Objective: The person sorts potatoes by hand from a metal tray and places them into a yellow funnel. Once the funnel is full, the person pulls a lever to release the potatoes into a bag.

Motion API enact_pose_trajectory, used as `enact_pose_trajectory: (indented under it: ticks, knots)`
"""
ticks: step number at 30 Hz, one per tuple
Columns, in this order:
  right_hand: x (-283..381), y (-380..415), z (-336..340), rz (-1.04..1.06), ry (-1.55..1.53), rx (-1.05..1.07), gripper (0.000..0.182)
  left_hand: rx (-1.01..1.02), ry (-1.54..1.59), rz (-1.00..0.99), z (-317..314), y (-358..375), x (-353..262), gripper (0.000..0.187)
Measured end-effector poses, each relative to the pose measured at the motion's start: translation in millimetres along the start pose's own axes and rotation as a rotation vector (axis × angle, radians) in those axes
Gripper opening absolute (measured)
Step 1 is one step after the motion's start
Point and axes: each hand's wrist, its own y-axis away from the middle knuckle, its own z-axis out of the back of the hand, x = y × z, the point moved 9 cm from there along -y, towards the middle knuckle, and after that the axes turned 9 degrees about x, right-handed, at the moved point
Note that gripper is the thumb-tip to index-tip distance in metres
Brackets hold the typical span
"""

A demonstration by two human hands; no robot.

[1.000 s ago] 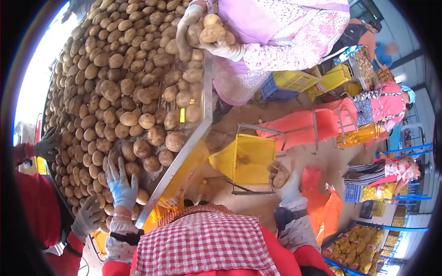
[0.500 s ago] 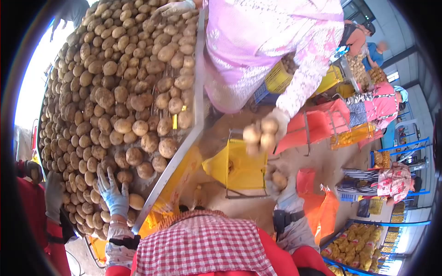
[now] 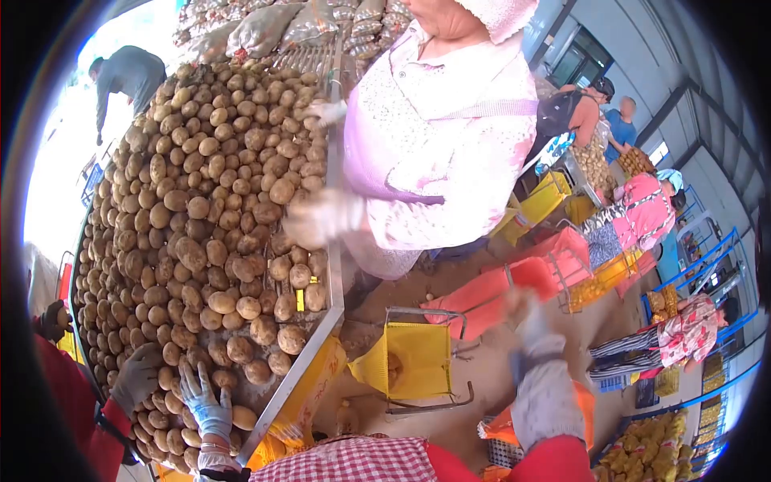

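My left hand [image 3: 206, 408], in a whitish-blue glove, lies with fingers spread on the potatoes [image 3: 193, 253] near the lower corner of the sorting table. A single potato [image 3: 244, 418] sits beside its thumb. My right hand [image 3: 526, 315] is stretched out over the floor on the right, near the pink sacks [image 3: 482, 293]. Motion smears its fingers. A brownish blur shows at their tips, and I cannot make out whether it is a potato.
The table's metal edge [image 3: 293, 371] runs between me and a yellow sack on a frame [image 3: 418, 361]. Across stands a co-worker in pink [image 3: 450, 145], one gloved hand [image 3: 325, 217] over the potatoes. Another person's grey-gloved hand [image 3: 136, 377] is left of mine. An orange sack [image 3: 582, 414] stands at right.
My right hand, which held a potato, has swung outward to the right. The co-worker's hand with several potatoes has moved back over the table. The grey-gloved hand has come closer to my left hand.
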Motion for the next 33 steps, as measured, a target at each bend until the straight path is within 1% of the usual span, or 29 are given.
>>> enact_pose_trajectory:
  ticks: [1, 2, 4, 5, 6, 7, 8, 9, 10, 11, 12, 14, 15, 17, 18, 19, 20, 21, 22, 24, 25, 26, 27, 28, 29, 30, 31, 32, 33]
  knots:
    - [29.7, -20.0, -20.6, -0.059, 0.112, -0.517, 0.051, 0.048, 0.019, 0.023, 0.3, -0.3, -1.0, 0.087]
    - [47.0, -2.5, -27.1, -0.116, 0.225, -1.032, 0.069, 0.095, 0.035, 0.044, 0.8, -0.7, 2.1, 0.087]
    - [24.3, -21.5, -20.5, -0.305, 0.471, -0.683, 0.085, 0.075, 0.044, -0.063, 12.8, 2.9, -3.8, 0.087]
    - [-4.0, -16.3, -13.9, -0.435, 0.442, -0.688, 0.066, 0.131, 0.083, -0.036, 19.7, 8.9, -4.3, 0.085]
    - [-44.2, -33.2, -47.2, -0.310, 0.428, -0.203, 0.046, 0.188, 0.119, 0.021, 25.1, 18.7, -3.0, 0.084]
    - [-81.7, -24.1, -86.4, -0.186, 0.349, 0.284, 0.034, 0.177, 0.133, 0.074, 34.6, 29.5, -0.6, 0.083]
    - [-129.5, 12.1, -24.2, -0.866, 0.645, 0.186, 0.042, 0.172, 0.147, 0.137, 39.3, 47.5, 4.0, 0.081]
    - [-142.3, 16.7, -110.9, -0.856, 0.527, 0.361, 0.049, 0.167, 0.101, 0.177, 34.3, 66.1, 15.6, 0.081]
    - [-166.1, 35.0, -124.0, -1.124, 0.365, 0.049, 0.056, 0.163, 0.052, 0.201, 28.4, 79.0, 27.0, 0.080]
    - [-183.9, 27.4, -167.6, -1.159, 0.388, 0.194, 0.057, 0.158, 0.080, 0.240, 25.6, 84.0, 35.2, 0.079]
    - [-198.3, 22.0, -193.1, -1.202, 0.387, 0.253, 0.057, 0.146, 0.113, 0.259, 27.2, 85.6, 41.6, 0.079]
    - [-203.9, 2.8, -231.7, -1.066, 0.447, 0.428, 0.061, 0.116, 0.124, 0.242, 31.3, 77.9, 44.0, 0.077]
    - [-216.2, -12.8, -254.6, -0.983, 0.425, 0.526, 0.051, 0.056, 0.128, 0.261, 29.0, 74.5, 52.7, 0.076]
    - [-220.0, -52.5, -307.5, -0.755, 0.665, 0.675, 0.035, -0.069, 0.097, 0.314, 37.3, 53.1, 62.9, 0.077]
    - [-232.5, -70.4, -324.9, -0.716, 0.748, 0.483, 0.024, -0.125, 0.061, 0.360, 39.5, 40.0, 73.9, 0.078]
    - [-251.8, -103.4, -374.2, -0.305, 1.090, 0.546, 0.022, -0.139, 0.064, 0.370, 37.6, 30.1, 91.3, 0.076]
    - [-261.0, -110.9, -405.0, -0.217, 1.272, 0.628, 0.023, -0.154, 0.070, 0.375, 35.9, 21.1, 101.0, 0.074]
    - [-285.5, -115.9, -408.9, -0.111, 1.384, 0.693, 0.023, -0.145, 0.072, 0.371, 41.0, 22.8, 103.1, 0.066]
    - [-312.9, -114.9, -418.3, -0.138, 1.479, 0.742, 0.025, -0.146, 0.073, 0.393, 44.4, 31.2, 114.2, 0.066]
    - [-339.1, -102.2, -438.4, -0.128, 1.695, 0.963, 0.029, -0.098, 0.632, 0.277, 40.6, 40.8, 127.1, 0.058]
    - [-347.5, -86.8, -459.7, -0.028, 1.646, 1.054, 0.031, -0.254, 1.230, 0.456, 53.3, 66.6, 129.1, 0.051]
    - [-354.3, -71.0, -478.5, 0.072, 1.590, 1.140, 0.033, -0.314, 1.217, 0.634, 58.3, 92.8, 144.1, 0.051]
    - [-363.2, -60.5, -481.0, 0.122, 1.274, 1.148, 0.033, -0.335, 0.956, 0.616, 64.0, 112.7, 151.3, 0.052]
    - [-363.8, -53.6, -483.7, 0.114, 1.265, 1.152, 0.033, -0.347, 0.698, 0.585, 83.7, 124.3, 145.3, 0.053]
    - [-356.4, -58.5, -483.4, 0.116, 1.275, 1.039, 0.030, -0.209, 0.464, 0.564, 89.5, 128.5, 126.4, 0.068]
    - [-349.8, -63.9, -479.2, 0.113, 1.285, 0.927, 0.028, -0.119, 0.219, 0.571, 68.6, 137.0, 110.8, 0.080]
    - [-347.6, -68.8, -470.4, 0.169, 1.449, 0.896, 0.019, -0.033, 0.203, 0.515, 57.6, 139.8, 91.3, 0.085]
    - [-355.0, -69.4, -464.1, 0.096, 1.589, 0.953, 0.016, 0.049, 0.188, 0.459, 47.5, 141.4, 78.9, 0.090]
    - [-361.6, -62.4, -472.2, 0.128, 1.631, 1.048, 0.016, 0.102, 0.164, 0.490, 37.5, 145.1, 83.1, 0.089]
